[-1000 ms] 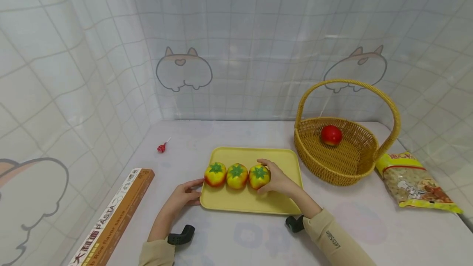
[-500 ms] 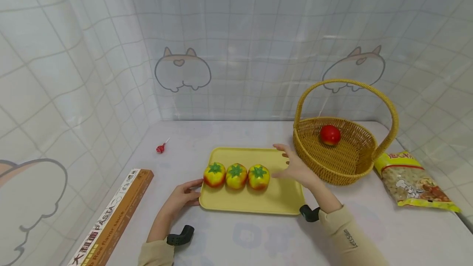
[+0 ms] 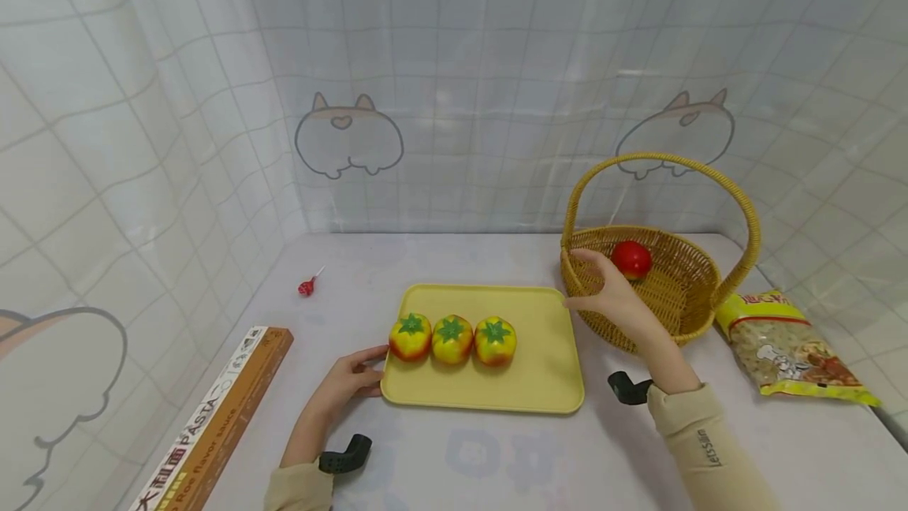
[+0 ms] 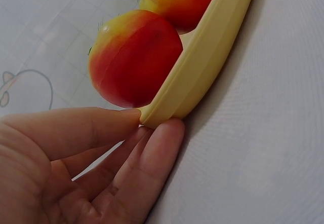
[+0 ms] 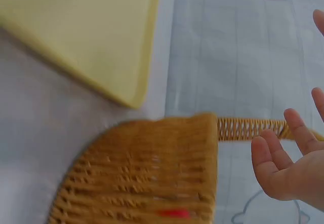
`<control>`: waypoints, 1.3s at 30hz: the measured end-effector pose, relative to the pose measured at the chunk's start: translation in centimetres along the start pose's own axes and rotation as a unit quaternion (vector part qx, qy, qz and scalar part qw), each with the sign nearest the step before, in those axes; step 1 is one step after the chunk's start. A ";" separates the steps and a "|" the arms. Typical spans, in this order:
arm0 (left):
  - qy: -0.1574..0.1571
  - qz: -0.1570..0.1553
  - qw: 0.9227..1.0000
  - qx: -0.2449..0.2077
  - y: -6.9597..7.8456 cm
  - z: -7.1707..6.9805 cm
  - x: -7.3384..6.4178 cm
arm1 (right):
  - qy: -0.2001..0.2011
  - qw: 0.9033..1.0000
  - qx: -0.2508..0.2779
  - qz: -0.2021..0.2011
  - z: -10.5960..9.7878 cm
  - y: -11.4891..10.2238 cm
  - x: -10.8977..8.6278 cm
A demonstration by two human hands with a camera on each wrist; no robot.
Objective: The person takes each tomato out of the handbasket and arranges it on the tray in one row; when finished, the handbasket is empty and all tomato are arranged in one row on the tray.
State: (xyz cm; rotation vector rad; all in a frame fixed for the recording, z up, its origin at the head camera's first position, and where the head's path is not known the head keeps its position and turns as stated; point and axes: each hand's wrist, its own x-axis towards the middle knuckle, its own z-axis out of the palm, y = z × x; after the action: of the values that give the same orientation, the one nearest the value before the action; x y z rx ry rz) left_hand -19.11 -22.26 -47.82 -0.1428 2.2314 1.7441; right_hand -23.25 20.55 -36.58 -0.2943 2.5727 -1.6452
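Three yellow-and-red round fruits with green leafy tops, the left one [image 3: 410, 337], the middle one [image 3: 452, 340] and the right one [image 3: 495, 341], sit in a row on a yellow tray [image 3: 489, 393]. My left hand [image 3: 346, 377] pinches the tray's left edge; in the left wrist view the thumb [image 4: 101, 125] and fingers meet around its rim. My right hand [image 3: 617, 298] holds nothing, its fingers spread above the left side of a wicker basket [image 3: 663, 314]. A red round fruit [image 3: 631, 259] lies inside the basket, beyond the hand.
A pasta box [image 3: 220, 416] lies along the left of the table, with a red-wrapped lollipop [image 3: 307, 286] further back. To the right of the basket is a clear bag with yellow ends [image 3: 790, 349]. The basket's tall handle [image 3: 663, 156] arches over it.
My right hand has let go of the right fruit on the tray and moved right and away to the basket. The left hand stays at the tray's edge.
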 end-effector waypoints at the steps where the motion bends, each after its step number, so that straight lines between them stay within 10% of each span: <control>1: 0.000 0.001 1.000 -0.001 0.0 0.0 0.0 | 0.004 1.000 -0.003 0.001 -0.3 0.1 0.0; 39: 0.000 -0.005 1.000 0.004 0.3 0.1 -0.3 | 0.067 0.997 -0.025 0.036 -7.4 3.1 3.8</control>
State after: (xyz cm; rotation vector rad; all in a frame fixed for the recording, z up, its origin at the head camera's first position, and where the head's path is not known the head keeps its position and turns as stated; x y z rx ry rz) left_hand -18.89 -22.16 -47.49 -0.1522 2.2328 1.7294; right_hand -28.56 27.68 -36.14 -0.0944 2.6889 -1.6320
